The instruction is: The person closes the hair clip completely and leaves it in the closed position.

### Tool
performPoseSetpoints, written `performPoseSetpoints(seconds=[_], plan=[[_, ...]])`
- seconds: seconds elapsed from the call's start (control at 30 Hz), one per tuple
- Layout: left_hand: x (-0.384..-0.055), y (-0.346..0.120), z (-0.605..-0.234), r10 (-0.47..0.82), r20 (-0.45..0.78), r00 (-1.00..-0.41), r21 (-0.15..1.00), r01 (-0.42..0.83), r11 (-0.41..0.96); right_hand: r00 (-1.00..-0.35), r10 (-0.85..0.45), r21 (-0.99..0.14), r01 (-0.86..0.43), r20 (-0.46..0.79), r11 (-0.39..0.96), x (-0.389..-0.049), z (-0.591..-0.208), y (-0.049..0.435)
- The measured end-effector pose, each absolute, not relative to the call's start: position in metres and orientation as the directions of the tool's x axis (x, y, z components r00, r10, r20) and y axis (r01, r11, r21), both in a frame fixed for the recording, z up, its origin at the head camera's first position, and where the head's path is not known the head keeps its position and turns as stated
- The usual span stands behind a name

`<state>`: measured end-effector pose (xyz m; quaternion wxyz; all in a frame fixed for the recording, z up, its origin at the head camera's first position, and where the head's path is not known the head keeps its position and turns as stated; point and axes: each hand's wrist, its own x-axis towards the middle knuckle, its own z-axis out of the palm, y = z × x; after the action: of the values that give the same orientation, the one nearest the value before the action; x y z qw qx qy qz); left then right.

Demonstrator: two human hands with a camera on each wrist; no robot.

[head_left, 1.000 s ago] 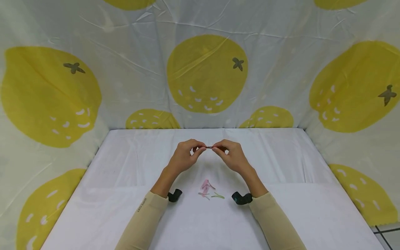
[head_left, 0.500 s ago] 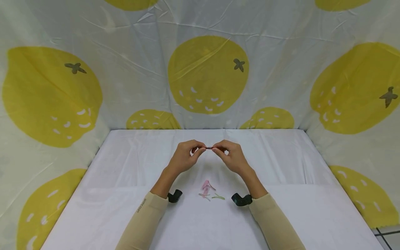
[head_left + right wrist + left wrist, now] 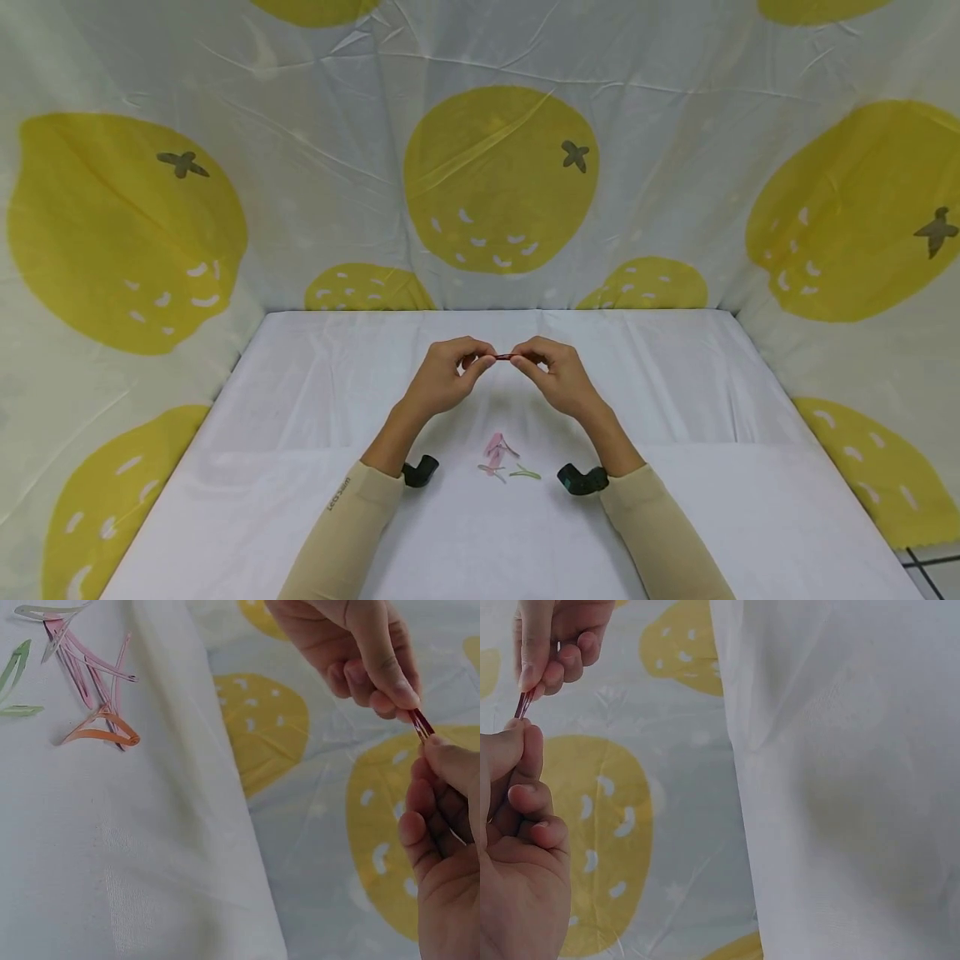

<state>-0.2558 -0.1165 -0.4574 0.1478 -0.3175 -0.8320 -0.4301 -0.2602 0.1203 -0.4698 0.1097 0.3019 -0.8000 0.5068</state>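
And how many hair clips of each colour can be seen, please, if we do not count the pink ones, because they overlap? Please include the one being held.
Dark red clip: 1
Green clip: 1
Orange clip: 1
Pale grey clip: 1
Total: 4

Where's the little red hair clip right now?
In the head view, the red hair clip is in the middle, pinched between the fingertips of the left hand and right hand, farther away than the pink clips.
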Motion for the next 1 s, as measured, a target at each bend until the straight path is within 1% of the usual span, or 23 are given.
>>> performPoseSetpoints(seconds=[0.17, 0.43, 0.77, 0.87, 1.0], plan=[[-0.258, -0.118, -0.460, 0.398, 0.503, -0.767, 0.642, 0.640, 0.422, -0.796, -0.384, -0.760, -0.584, 0.467, 0.285, -0.261, -0.469, 0.119], [-0.261, -0.118, -0.464, 0.342, 0.509, -0.789, 0.630, 0.613, 0.476, -0.838, -0.306, -0.768, -0.540, 0.453, 0.344, -0.262, -0.472, 0.112], [-0.264, -0.117, -0.471, 0.254, 0.515, -0.819, 0.638, 0.564, 0.524, -0.847, -0.253, -0.806, -0.526, 0.467, 0.272, -0.269, -0.485, 0.112], [-0.267, -0.117, -0.475, 0.246, 0.506, -0.827, 0.641, 0.552, 0.534, -0.856, -0.235, -0.808, -0.513, 0.460, 0.288, -0.270, -0.489, 0.112], [-0.271, -0.117, -0.482, 0.235, 0.469, -0.851, 0.657, 0.515, 0.551, -0.877, -0.205, -0.813, -0.479, 0.434, 0.331, -0.272, -0.498, 0.112]])
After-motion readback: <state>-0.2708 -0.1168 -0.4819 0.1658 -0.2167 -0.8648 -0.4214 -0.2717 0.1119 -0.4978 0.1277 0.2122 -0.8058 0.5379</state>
